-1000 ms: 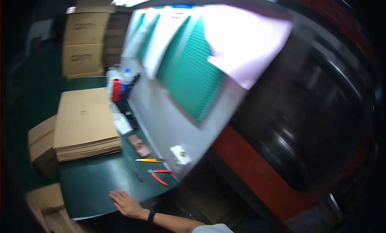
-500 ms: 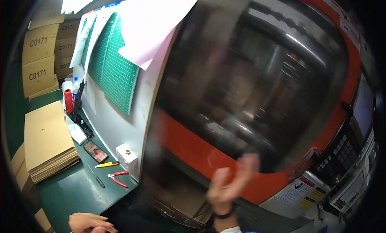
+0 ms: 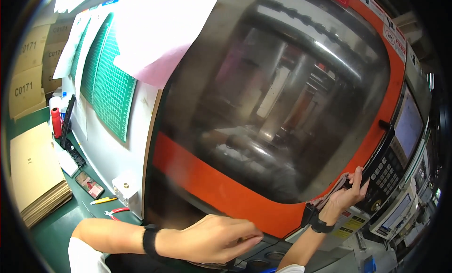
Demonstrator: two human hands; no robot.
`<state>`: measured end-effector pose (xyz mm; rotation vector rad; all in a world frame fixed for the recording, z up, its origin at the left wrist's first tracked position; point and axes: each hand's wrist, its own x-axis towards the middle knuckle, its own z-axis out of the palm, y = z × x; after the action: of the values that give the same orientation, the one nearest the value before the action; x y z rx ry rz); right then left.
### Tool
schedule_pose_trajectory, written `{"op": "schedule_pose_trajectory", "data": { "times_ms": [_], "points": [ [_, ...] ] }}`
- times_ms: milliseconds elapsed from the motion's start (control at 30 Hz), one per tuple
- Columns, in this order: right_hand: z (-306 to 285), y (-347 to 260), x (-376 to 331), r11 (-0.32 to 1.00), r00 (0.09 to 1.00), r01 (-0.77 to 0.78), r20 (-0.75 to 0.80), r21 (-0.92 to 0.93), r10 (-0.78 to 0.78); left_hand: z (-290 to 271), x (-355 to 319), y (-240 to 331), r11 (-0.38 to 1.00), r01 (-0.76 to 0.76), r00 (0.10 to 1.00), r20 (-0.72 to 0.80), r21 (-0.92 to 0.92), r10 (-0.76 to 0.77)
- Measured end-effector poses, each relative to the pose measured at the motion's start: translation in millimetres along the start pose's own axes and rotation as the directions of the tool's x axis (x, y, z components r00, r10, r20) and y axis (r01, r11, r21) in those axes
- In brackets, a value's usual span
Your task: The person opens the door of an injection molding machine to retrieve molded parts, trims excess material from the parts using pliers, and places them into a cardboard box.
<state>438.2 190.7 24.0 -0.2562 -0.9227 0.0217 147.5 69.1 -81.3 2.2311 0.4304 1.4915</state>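
My right hand [image 3: 346, 196] is at the lower right edge of the machine's orange-framed door [image 3: 263, 212]. Its fingers are bent round the door handle, which looks wrapped in a greyish cloth [image 3: 328, 192]; the palm side is partly hidden. Beside those fingers is the keypad panel [image 3: 383, 174]. My left hand [image 3: 214, 237] hovers before the door's lower edge, back of the hand up. Its fingers are curled together with the thumb beneath, and nothing shows in them. Through the door's cloudy window [image 3: 282, 108], metal bars and machine parts are visible.
Left, a green table [image 3: 56, 230] bears stacked cardboard [image 3: 35, 169], a phone [image 3: 89, 184], a yellow cutter [image 3: 103, 200], red-handled pliers [image 3: 116, 212] and a red bottle [image 3: 56, 122]. A white board [image 3: 141, 117] with a green cutting mat [image 3: 108, 84] stands beside the machine. Cartons [image 3: 28, 84] are stacked behind.
My right hand has moved right from before the door to its handle. My left hand has come from over the table to the door's lower edge. The view has shifted to the right.
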Motion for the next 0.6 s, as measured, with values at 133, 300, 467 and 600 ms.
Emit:
{"op": "schedule_pose_trajectory", "data": {
  "times_ms": [133,300,467,600],
  "points": [
    [10.2,-6.3,-11.4,0.999,0.999,-0.029,-0.018,-0.04,0.028,-1.6,48.6,-8.5,0.999,0.015,0.997,0.08,-0.044,-0.011],
    [36.9,-8.5,-43.0,0.987,0.961,-0.136,0.255,0.09,0.109,5.6,140.4,-25.8,0.969,-0.224,0.968,-0.089,0.108,0.234],
    [48.6,3.9,-45.2,0.939,0.872,-0.298,0.448,0.169,0.196,5.3,200.7,-32.1,0.949,-0.256,0.935,-0.294,-0.184,0.196],
    [76.7,71.0,15.2,0.997,0.928,-0.063,0.365,-0.035,0.071,-2.6,202.4,-31.0,0.76,-0.057,0.994,-0.106,-0.647,-0.015]
  ]
}}
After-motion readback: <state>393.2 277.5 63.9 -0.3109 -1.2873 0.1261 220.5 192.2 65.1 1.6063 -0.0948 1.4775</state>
